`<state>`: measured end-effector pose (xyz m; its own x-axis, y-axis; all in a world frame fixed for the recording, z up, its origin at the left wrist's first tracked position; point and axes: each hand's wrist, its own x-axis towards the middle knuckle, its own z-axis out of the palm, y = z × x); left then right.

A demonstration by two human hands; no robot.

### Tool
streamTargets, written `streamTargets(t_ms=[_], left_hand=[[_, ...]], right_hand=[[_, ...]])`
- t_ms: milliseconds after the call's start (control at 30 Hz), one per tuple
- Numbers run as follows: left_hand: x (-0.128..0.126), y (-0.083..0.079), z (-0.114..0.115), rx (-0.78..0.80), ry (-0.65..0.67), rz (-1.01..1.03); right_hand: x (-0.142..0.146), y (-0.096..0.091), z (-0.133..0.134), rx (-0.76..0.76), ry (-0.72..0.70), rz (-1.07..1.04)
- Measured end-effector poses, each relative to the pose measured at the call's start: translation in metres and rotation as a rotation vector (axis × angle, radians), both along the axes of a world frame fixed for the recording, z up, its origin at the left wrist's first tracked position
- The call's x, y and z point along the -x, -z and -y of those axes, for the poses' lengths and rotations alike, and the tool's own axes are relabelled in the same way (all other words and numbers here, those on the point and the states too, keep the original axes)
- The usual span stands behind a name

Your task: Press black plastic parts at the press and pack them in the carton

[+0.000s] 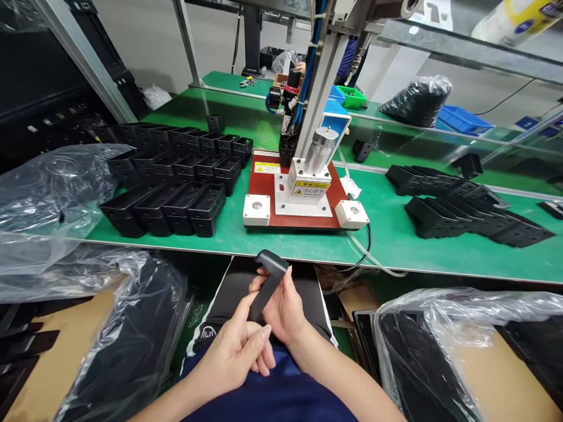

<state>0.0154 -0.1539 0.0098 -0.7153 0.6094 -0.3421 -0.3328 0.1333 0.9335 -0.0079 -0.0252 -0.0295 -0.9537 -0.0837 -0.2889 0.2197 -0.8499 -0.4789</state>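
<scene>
Over my lap, both hands grip one black plastic part, a flat bar with a rounded cap at its top end. My right hand wraps its fingers round the upper half. My left hand pinches the lower end between thumb and curled fingers. Just beyond the part, on the green table, stands a small press machine on a red base with two white buttons at its front corners.
Rows of black plastic trays lie left of the press, and stacked black parts lie to its right. Plastic-lined cardboard boxes of black parts sit at both my sides. A clear plastic bag lies at the left.
</scene>
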Motion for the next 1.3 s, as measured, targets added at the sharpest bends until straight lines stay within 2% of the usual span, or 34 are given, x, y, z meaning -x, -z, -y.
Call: streamTargets(t_ms=[500,667,900,1100,1300], left_hand=[[0.000,0.010,0.003,-0.012,-0.069,0.043],[0.001,0.009,0.004,-0.012,-0.003,0.010],[0.002,0.021,0.002,-0.074,0.166,-0.036],[0.005,0.024,0.000,-0.070,0.182,-0.036],[0.004,0.024,0.002,-0.088,0.152,0.003]], right_hand=[[-0.002,0.001,0.005,-0.158,0.017,-0.124],[-0.002,0.002,0.004,-0.088,-0.002,-0.080],[0.001,0.005,0.003,-0.005,0.004,0.015],[0.001,0.007,0.002,0.056,-0.002,0.000],[-0.001,0.008,-0.001,-0.027,-0.007,-0.040]])
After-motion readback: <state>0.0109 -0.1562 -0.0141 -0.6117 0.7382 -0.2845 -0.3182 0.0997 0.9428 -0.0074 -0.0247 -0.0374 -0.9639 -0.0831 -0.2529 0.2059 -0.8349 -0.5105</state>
